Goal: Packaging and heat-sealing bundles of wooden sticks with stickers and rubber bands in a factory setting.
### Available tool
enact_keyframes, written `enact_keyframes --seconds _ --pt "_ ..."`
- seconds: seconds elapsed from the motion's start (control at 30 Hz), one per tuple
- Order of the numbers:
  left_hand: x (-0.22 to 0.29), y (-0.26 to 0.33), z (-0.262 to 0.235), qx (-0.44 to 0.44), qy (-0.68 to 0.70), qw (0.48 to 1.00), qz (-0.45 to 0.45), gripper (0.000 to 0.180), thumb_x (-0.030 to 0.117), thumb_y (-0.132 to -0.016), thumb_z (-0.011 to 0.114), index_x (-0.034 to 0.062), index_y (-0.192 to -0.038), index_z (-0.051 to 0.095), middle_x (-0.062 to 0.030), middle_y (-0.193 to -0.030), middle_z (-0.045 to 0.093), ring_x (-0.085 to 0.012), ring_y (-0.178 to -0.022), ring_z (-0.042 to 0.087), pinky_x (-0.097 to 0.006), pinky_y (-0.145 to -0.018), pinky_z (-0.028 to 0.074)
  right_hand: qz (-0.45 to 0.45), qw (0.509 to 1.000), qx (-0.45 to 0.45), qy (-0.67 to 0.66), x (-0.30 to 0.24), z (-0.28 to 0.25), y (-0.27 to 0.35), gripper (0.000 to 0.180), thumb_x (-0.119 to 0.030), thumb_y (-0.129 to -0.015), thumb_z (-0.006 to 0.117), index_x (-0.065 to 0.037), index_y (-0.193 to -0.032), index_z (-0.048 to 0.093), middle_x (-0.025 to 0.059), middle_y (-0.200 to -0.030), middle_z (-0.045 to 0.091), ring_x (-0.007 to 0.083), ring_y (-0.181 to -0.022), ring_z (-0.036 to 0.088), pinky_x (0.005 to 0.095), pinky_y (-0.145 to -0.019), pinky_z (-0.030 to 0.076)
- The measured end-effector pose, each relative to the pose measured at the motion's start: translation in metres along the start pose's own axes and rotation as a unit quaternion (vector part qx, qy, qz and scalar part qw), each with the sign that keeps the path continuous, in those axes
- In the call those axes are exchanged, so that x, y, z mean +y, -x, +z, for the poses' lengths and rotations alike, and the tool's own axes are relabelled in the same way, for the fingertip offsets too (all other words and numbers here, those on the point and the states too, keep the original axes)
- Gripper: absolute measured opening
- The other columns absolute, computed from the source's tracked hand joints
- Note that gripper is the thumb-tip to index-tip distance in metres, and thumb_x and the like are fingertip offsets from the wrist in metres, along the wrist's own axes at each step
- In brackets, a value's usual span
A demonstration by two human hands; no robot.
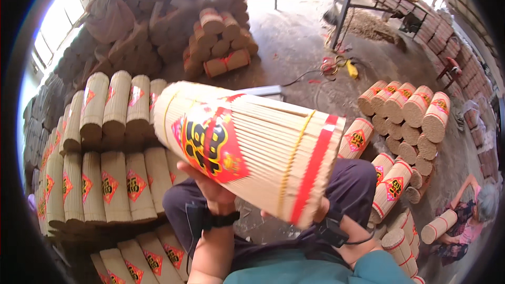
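A thick bundle of thin tan sticks (273,142) lies tilted across my lap, held up in the air. A red diamond label (213,144) with black and gold print sits on its side. Two yellow bands and a red strip (314,168) go around it; the red one is near the right end. My left hand (214,188) grips the bundle from below, left of its middle, thumb showing at the label's edge. Under the right end is my right hand (322,208), mostly hidden by the bundle, with a fingertip showing below it. Dark straps with cables circle both wrists.
Stacked labelled bundles (118,186) stand in rows at my left. More piles (405,110) lie at the right, and another pile (221,39) is ahead. A metal-framed table (344,13) stands far off. At lower right a person (465,226) holds a bundle. A yellow tool (352,69) lies on the floor.
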State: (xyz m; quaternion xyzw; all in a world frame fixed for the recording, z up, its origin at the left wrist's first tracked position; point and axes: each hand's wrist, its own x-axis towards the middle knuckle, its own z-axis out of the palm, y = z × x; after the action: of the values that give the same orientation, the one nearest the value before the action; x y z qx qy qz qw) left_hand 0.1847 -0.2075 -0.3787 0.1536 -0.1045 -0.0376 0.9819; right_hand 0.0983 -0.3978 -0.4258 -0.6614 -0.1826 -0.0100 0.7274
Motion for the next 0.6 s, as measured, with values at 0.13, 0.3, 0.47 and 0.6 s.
enact_keyframes --seconds 0.13,0.3,0.47,0.6 --pt "0.026 -0.006 -0.031 0.055 0.144 0.981 -0.119 0.072 0.058 -0.086 0.057 0.0059 -0.134 0.046 -0.0148 -0.131 0.054 -0.0315 -0.115 0.055 -0.051 -0.095 0.049 0.008 0.976 -0.110 0.185 -0.027 -0.027 -0.043 0.040 -0.016 -0.090 0.061 -0.008 -0.128 0.053 0.0095 -0.126 0.057 0.0251 -0.118 0.052 0.0355 -0.102 0.039" --pt "0.031 0.003 -0.076 0.118 0.086 0.985 -0.092 0.074 0.060 -0.084 0.057 0.0046 -0.132 0.045 -0.0161 -0.127 0.056 -0.0322 -0.103 0.063 -0.050 -0.083 0.056 0.017 0.999 0.040 -0.020 -0.066 -0.033 -0.062 0.026 -0.015 -0.093 0.060 0.000 -0.114 0.059 0.0079 -0.107 0.060 0.0164 -0.102 0.057 0.0287 -0.094 0.042" --pt "0.029 0.003 -0.093 0.123 0.031 0.985 -0.118 0.073 0.058 -0.086 0.057 0.0042 -0.132 0.043 -0.0185 -0.124 0.057 -0.0321 -0.103 0.063 -0.049 -0.080 0.057 -0.063 0.987 -0.072 0.125 -0.087 -0.027 -0.064 0.037 -0.025 -0.086 0.069 -0.001 -0.113 0.062 0.0117 -0.110 0.058 0.0215 -0.104 0.056 0.0315 -0.091 0.044" --pt "0.021 0.000 -0.091 0.110 0.071 0.985 -0.113 0.072 0.059 -0.085 0.057 0.0038 -0.131 0.044 -0.0192 -0.123 0.057 -0.0322 -0.100 0.064 -0.050 -0.078 0.058 -0.078 0.976 -0.075 0.191 -0.089 -0.025 -0.056 0.039 -0.026 -0.085 0.070 -0.002 -0.114 0.063 0.0121 -0.108 0.058 0.0229 -0.100 0.056 0.0319 -0.086 0.047"
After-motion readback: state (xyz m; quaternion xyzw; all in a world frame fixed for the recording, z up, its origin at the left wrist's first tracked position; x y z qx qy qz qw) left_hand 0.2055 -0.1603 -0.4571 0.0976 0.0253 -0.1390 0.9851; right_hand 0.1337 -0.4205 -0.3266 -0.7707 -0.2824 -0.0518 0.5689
